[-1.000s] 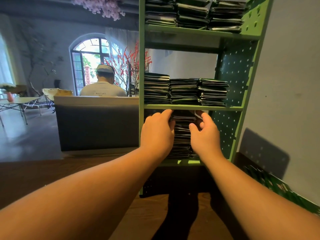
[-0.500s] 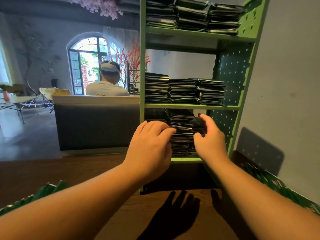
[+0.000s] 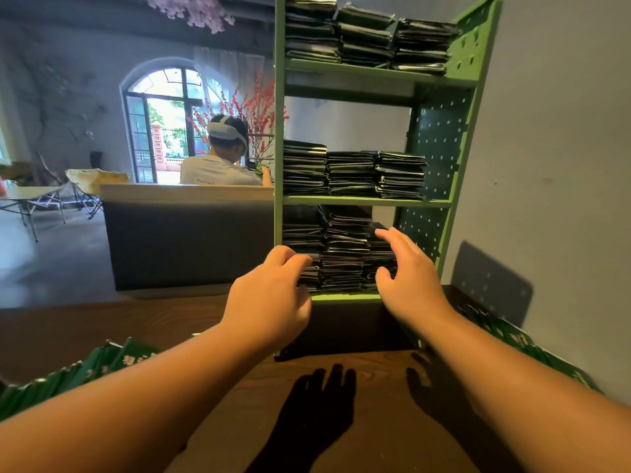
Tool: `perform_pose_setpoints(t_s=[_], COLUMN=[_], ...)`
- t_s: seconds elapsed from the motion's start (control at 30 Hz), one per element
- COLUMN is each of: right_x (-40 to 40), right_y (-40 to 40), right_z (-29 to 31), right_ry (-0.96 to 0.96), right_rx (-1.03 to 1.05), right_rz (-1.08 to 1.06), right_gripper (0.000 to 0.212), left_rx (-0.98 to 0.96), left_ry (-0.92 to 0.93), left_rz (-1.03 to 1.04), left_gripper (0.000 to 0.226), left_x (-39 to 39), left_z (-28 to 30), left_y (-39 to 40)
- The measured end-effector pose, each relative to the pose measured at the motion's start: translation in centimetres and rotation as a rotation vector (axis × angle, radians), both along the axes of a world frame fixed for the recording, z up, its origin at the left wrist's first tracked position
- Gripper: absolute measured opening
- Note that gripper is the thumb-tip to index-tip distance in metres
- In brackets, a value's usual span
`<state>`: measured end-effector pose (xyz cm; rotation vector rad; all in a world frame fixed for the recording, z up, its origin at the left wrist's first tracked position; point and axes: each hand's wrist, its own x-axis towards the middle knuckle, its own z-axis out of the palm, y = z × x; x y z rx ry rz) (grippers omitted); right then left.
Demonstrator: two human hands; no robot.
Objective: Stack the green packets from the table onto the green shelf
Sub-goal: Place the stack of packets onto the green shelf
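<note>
The green shelf (image 3: 362, 201) stands on the wooden table against the right wall, with dark stacks of packets on three levels. The lowest stacks (image 3: 341, 254) sit right in front of my hands. My left hand (image 3: 273, 298) hovers before the left stack with fingers curled loosely and nothing in it. My right hand (image 3: 409, 278) is spread open in front of the right stack, also without anything in it. Loose green packets lie on the table at the lower left (image 3: 85, 370) and along the wall at the right (image 3: 512, 339).
The wooden table (image 3: 375, 404) carries the shadows of both hands. Behind the shelf's left side stands a grey partition (image 3: 187, 240), with a seated person (image 3: 222, 165) beyond it. A grey wall (image 3: 563, 165) closes the right side.
Both hands have drawn back out of the lowest shelf level toward me and left the packets on the stack. More of the table and its loose packets shows now.
</note>
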<state>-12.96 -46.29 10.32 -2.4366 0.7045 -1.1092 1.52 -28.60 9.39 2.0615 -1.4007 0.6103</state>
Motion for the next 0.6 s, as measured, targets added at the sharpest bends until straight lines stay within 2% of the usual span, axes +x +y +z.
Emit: perform_pose_setpoints(t_s=[0.1, 0.3, 0.43, 0.6], right_x=[0.8, 3.1, 4.6, 5.7], right_y=[-0.8, -1.8, -1.9, -2.3], right_z=[1.3, 3.7, 4.2, 4.0], right_ry=[0.085, 0.173, 0.128, -0.056], right_rx=[-0.023, -0.028, 0.101, 0.277], right_rz=[-0.004, -0.038, -0.023, -0.084], right_gripper=[0.064, 0.059, 0.050, 0.025], left_rx=[0.027, 0.220, 0.158, 0.073], left_ry=[0.026, -0.089, 0.039, 0.124], left_rz=[0.002, 0.016, 0.024, 0.033], left_gripper=[0.060, 0.076, 0.071, 0.064], left_x=[-0.6, -1.5, -2.0, -2.1], left_z=[0.9, 1.9, 2.1, 2.9], left_y=[-1.0, -3.9, -5.4, -6.6])
